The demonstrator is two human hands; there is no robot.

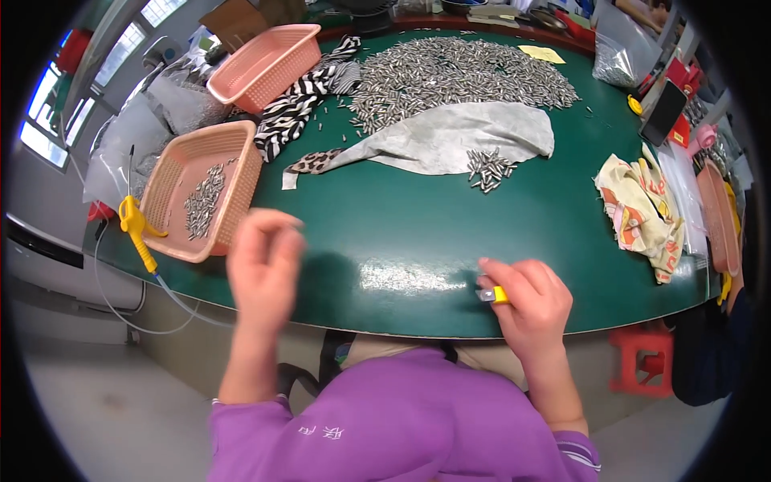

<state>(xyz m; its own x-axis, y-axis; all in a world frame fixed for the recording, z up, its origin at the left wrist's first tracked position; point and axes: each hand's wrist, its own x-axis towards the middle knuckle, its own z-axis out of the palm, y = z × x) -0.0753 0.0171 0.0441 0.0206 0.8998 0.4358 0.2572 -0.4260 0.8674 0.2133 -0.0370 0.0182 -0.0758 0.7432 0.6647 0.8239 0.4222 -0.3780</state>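
Observation:
My left hand [263, 261] is slightly blurred over the table beside a pink plastic basket [245, 181]. Its fingers curl loosely, thumb and forefinger apart, with nothing visible between them. Small metal pins [205, 201] lie in that basket. Near the table's front edge, my right hand [536, 309] is closed around a small yellow tool with a metal tip [499, 295]; its exact kind does not show. Its thumb and forefinger come together at the left; anything pinched there is too small to make out. Ahead, a small heap of metal pins [488, 169] lies against a grey cloth [450, 140].
A large pile of metal pins [458, 76] covers the far table. Another pink basket [269, 64] stands at the back left by a striped cloth [285, 120]. A yellow air gun [138, 233] hangs on the near basket. At right are a patterned cloth [638, 209] and a phone [664, 112].

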